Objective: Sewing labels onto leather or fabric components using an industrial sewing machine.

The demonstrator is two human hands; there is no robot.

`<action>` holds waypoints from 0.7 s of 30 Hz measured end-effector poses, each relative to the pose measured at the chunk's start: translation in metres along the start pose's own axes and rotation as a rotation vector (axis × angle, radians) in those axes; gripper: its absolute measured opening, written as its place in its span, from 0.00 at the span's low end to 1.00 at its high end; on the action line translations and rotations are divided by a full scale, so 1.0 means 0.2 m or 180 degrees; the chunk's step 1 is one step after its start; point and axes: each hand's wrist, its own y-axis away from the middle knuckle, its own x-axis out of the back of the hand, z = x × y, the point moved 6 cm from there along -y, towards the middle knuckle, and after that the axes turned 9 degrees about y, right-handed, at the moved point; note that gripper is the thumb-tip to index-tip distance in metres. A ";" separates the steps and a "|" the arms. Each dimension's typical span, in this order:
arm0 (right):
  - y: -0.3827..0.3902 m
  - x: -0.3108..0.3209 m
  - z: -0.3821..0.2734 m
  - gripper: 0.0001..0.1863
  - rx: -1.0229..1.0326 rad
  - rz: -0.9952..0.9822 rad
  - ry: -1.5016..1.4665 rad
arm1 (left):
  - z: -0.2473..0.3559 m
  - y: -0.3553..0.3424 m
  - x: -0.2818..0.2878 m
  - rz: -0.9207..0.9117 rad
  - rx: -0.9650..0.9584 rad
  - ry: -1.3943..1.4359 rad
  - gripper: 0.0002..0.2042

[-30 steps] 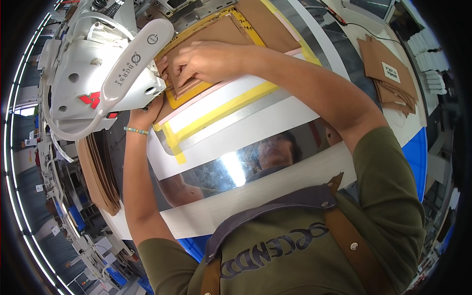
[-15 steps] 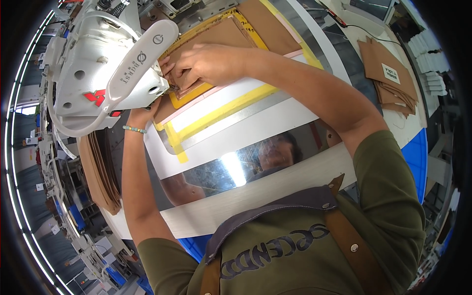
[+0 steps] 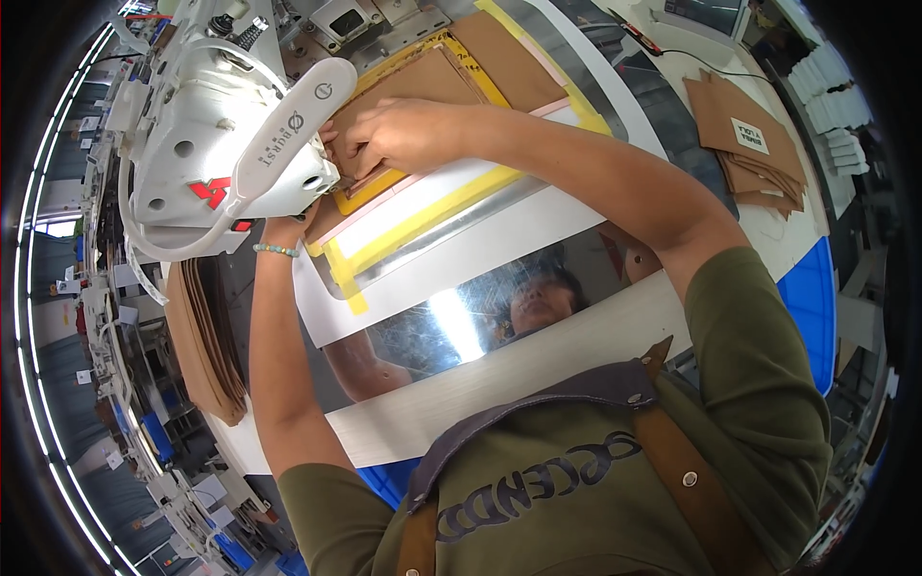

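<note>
My right hand point(image 3: 399, 134) reaches over a brown panel point(image 3: 413, 84) framed by a yellow-edged template point(image 3: 495, 88). Its fingers are bent and drawn together at the panel's left end, near the sewing machine head point(image 3: 178, 178). Whatever they pinch is too small to make out. The machine head and its white lamp point(image 3: 288, 125) cover most of my left hand point(image 3: 288, 228). Its wrist, with a beaded bracelet, shows below the head, and some fingertips show beside my right hand. What the left hand touches is hidden.
A white sheet with yellow tape point(image 3: 432, 226) lies under the template, over a shiny metal plate point(image 3: 461, 307). Brown panels hang in a stack point(image 3: 206, 336) at left. More brown pieces point(image 3: 754, 144) lie at right, near a red-and-black corded tool point(image 3: 636, 34).
My right hand's fingers have curled in more tightly at the panel's left end. The view has shifted slightly, so the machine sits a little farther right. My left hand stays behind the machine head.
</note>
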 end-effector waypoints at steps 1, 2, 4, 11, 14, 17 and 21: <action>0.00 0.00 0.00 0.16 0.0003 -0.0011 -0.0026 | 0.02 0.00 -0.01 0.0002 -0.0069 -0.0116 0.27; 0.00 0.01 -0.01 0.16 0.0001 -0.0009 -0.0019 | 0.03 0.00 -0.01 0.0004 -0.0138 -0.0231 0.26; 0.01 0.01 -0.01 0.17 -0.0104 -0.0183 -0.0135 | 0.07 0.00 -0.04 0.0010 -0.0285 -0.0463 0.25; 0.00 0.03 -0.04 0.16 -0.0115 -0.0215 -0.0037 | 0.08 0.01 -0.03 0.0178 -0.0373 -0.0507 0.18; 0.00 0.05 -0.07 0.16 -0.0052 -0.0367 -0.0187 | 0.11 0.03 -0.03 0.0138 -0.0574 -0.0579 0.16; -0.01 0.05 -0.09 0.14 -0.0067 -0.0576 -0.0441 | 0.08 0.06 -0.03 0.0153 -0.0382 -0.0318 0.16; 0.02 0.03 -0.04 0.17 -0.0375 -0.0485 -0.0273 | 0.05 0.13 -0.04 0.0121 -0.0349 -0.0478 0.15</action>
